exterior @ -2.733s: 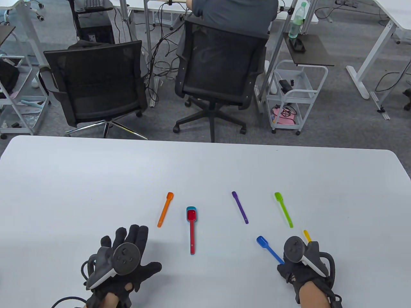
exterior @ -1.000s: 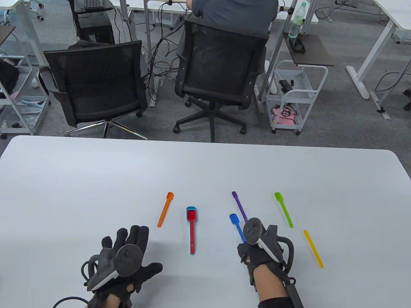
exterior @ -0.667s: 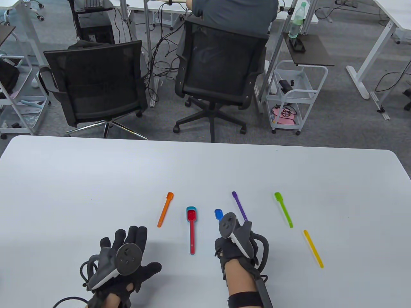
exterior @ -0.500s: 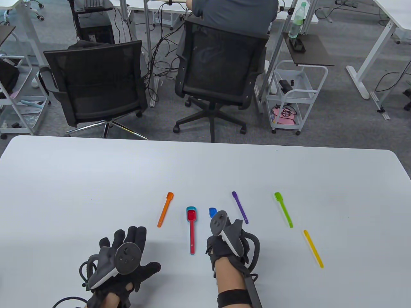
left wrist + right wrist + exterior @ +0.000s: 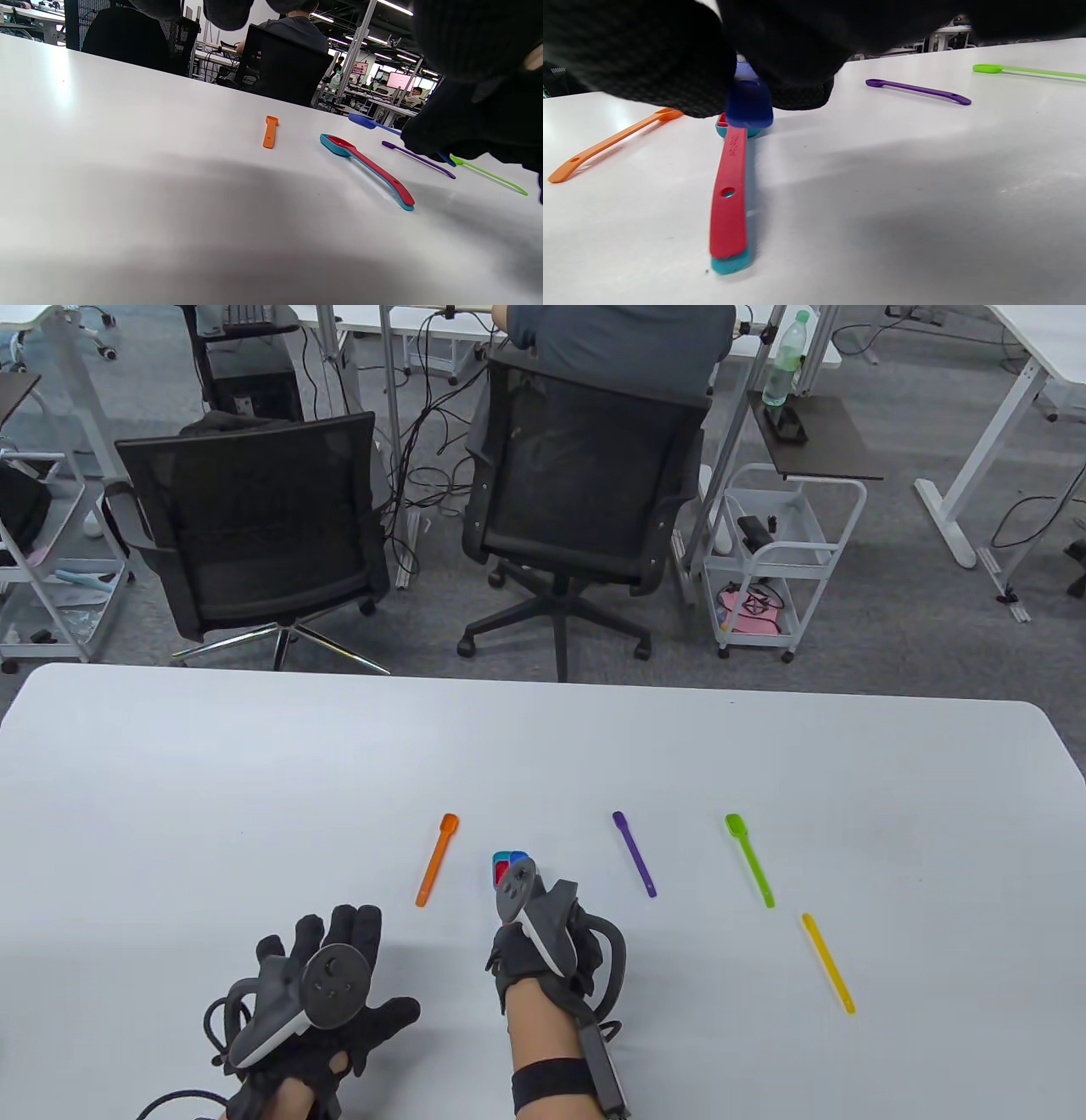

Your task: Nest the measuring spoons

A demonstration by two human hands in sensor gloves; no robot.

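On the white table (image 5: 254, 746), near its front edge, right hand (image 5: 543, 937) grips the blue spoon (image 5: 749, 103) by its handle, fingers closed around it. Blue bowl is held above the bowls of the nested pair, apart from them in the left wrist view: red spoon (image 5: 728, 203) sits inside the teal spoon (image 5: 729, 263), handles aligned, both flat on the table. From the table view the blue bowl (image 5: 519, 862) overlaps the right side of the red bowl.

Left hand (image 5: 327, 993) lies flat on the table to the left, fingers spread, holding nothing.

4 loose spoons lie flat:
- orange spoon (image 5: 436, 858), just left of the nested pair
- purple spoon (image 5: 635, 854), to the right of the right hand
- green spoon (image 5: 750, 859), further right
- yellow spoon (image 5: 828, 962), nearest the front, well right of the right hand
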